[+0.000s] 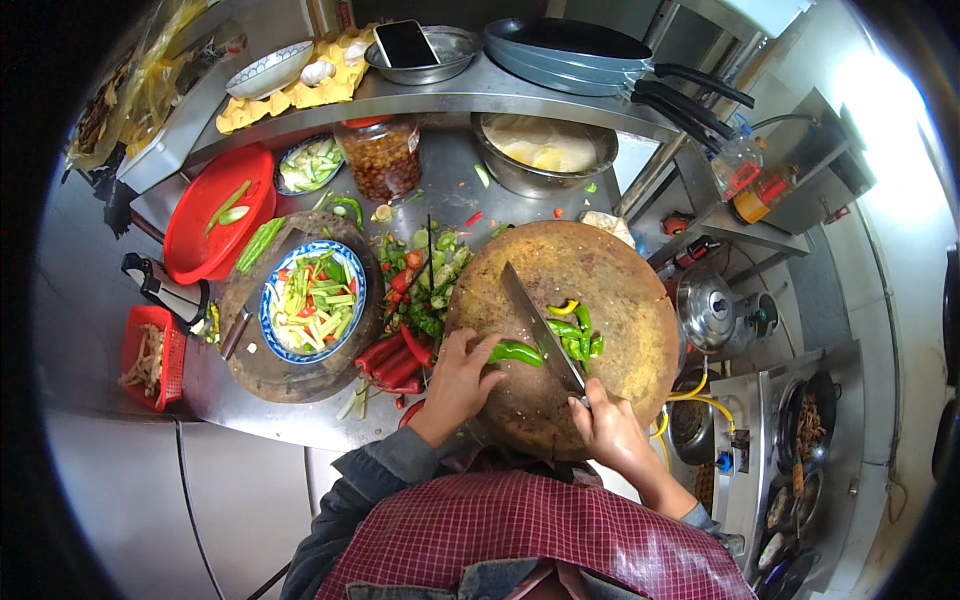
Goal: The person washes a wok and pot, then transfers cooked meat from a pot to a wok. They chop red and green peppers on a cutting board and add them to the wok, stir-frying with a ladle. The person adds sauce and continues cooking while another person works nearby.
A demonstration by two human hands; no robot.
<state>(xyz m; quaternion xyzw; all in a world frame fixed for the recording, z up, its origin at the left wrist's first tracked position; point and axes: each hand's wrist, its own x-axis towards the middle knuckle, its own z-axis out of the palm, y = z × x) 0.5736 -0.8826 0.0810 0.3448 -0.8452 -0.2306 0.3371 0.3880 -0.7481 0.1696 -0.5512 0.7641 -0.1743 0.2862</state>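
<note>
My right hand [611,424] grips the handle of a kitchen cleaver [541,322], its blade lying across a round wooden chopping block [630,277]. On the blade's left side lies a green chili pepper [517,352]. The thumb and fingers of my left hand [461,382] are around its left end. To the right of the blade are several cut green pepper pieces [583,330] and a yellowish piece [562,308]. Red chili peppers [391,366] are heaped just left of the block, beside green and red trimmings [420,277].
A blue-rimmed plate of cut vegetables [315,300] stands on a second round block [247,375], with a knife handle [236,332] beside it. Behind are a red basin [259,176], a glass jar [381,161] and a metal bowl [544,180]. A shelf [450,95] overhangs the counter; woks [814,420] sit right.
</note>
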